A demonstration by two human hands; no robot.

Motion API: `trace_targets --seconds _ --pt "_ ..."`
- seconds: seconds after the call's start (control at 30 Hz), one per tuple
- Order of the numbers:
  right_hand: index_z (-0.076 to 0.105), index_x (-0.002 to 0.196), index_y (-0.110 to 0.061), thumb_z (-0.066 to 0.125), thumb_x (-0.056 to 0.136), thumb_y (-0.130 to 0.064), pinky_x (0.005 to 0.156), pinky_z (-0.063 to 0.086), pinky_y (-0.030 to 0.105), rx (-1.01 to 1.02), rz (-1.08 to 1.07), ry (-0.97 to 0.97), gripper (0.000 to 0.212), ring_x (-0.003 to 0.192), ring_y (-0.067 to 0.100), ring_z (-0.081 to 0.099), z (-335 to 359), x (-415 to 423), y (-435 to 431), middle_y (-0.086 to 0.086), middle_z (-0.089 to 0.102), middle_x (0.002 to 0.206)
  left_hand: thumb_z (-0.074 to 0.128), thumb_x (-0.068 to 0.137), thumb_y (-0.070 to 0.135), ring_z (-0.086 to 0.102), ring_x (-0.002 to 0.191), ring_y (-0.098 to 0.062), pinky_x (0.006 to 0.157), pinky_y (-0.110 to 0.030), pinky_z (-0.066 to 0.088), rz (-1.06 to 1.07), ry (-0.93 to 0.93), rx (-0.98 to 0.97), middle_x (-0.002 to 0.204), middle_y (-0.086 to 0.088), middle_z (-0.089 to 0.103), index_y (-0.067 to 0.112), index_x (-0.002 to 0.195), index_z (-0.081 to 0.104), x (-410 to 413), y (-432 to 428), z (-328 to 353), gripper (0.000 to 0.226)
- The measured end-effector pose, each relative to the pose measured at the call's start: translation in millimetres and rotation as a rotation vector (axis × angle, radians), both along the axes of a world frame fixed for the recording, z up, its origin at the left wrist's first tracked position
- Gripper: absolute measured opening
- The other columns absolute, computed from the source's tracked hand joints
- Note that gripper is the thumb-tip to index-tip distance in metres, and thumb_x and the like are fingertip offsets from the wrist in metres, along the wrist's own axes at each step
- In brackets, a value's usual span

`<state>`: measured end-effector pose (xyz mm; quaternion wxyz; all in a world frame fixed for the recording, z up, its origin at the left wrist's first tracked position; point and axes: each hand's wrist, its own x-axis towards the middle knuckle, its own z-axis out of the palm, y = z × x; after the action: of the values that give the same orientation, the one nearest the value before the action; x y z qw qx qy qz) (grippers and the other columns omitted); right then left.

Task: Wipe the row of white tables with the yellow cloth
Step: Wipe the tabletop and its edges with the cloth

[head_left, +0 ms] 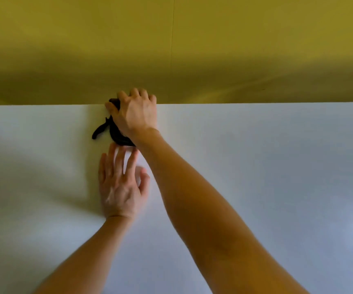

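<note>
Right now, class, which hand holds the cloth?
The right hand, at the far edge of the table, grips the dark cloth; the left hand lies open, holding nothing.

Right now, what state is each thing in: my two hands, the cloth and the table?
right hand: fingers curled over the cloth, holding it at the table's far edge.
left hand: fingers straight, palm down on the table, fingertips just short of the cloth.
cloth: looks dark, bunched up, one tail sticking out to the left.
table: white, bearing the cloth and both hands.
</note>
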<state>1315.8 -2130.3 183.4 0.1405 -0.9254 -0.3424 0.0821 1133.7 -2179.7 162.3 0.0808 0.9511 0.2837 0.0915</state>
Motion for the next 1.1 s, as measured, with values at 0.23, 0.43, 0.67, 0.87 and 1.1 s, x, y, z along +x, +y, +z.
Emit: trace_targets --seconds 0.23,0.43,0.67,0.87,1.1 --pt "0.074 0.101 -0.017 0.052 0.102 -0.064 0.089 0.048 0.046 0.020 -0.249 -0.116 0.052 0.103 0.038 0.063 -13 114 -194 0.010 0.071 0.101 0.051 0.106 0.033 0.027 0.165 -0.037 0.129 -0.062 0.028 -0.013 -0.068 -0.023 0.175 -0.013 0.035 0.014 0.156 0.057 1 1 -1 0.054" --pt "0.079 0.097 -0.011 0.051 0.102 -0.054 0.098 0.046 0.048 -0.056 -0.524 -0.206 0.051 0.100 0.041 0.062 -12 119 -214 0.019 0.072 0.100 0.052 0.106 0.031 0.027 0.165 -0.038 0.129 -0.062 0.028 -0.009 -0.073 -0.026 0.175 -0.014 0.035 0.013 0.155 0.058 0 2 0 0.053" --pt "0.073 0.111 -0.025 0.044 0.108 -0.056 0.088 0.038 0.044 -0.004 -0.002 -0.069 0.043 0.106 0.031 0.061 -4 6 -11 0.005 0.070 0.111 0.050 0.107 0.033 0.033 0.163 -0.038 0.129 -0.062 0.029 0.002 -0.011 0.023 0.171 -0.017 0.043 0.012 0.156 0.057 1 2 -2 0.054" --pt "0.073 0.104 -0.018 0.050 0.106 -0.058 0.087 0.046 0.044 0.085 0.014 -0.071 0.046 0.102 0.036 0.063 -17 75 -122 0.010 0.071 0.104 0.054 0.105 0.030 0.030 0.164 -0.038 0.130 -0.061 0.027 -0.037 -0.024 0.054 0.175 -0.013 0.036 0.021 0.165 0.047 1 1 -2 0.062" --pt "0.075 0.103 -0.013 0.053 0.104 -0.054 0.092 0.048 0.048 0.002 -0.279 -0.157 0.047 0.102 0.040 0.061 -13 163 -294 0.012 0.071 0.104 0.047 0.106 0.027 0.032 0.162 -0.044 0.128 -0.064 0.030 -0.054 0.002 0.127 0.173 -0.019 0.037 0.020 0.161 0.053 5 -1 -1 0.056"
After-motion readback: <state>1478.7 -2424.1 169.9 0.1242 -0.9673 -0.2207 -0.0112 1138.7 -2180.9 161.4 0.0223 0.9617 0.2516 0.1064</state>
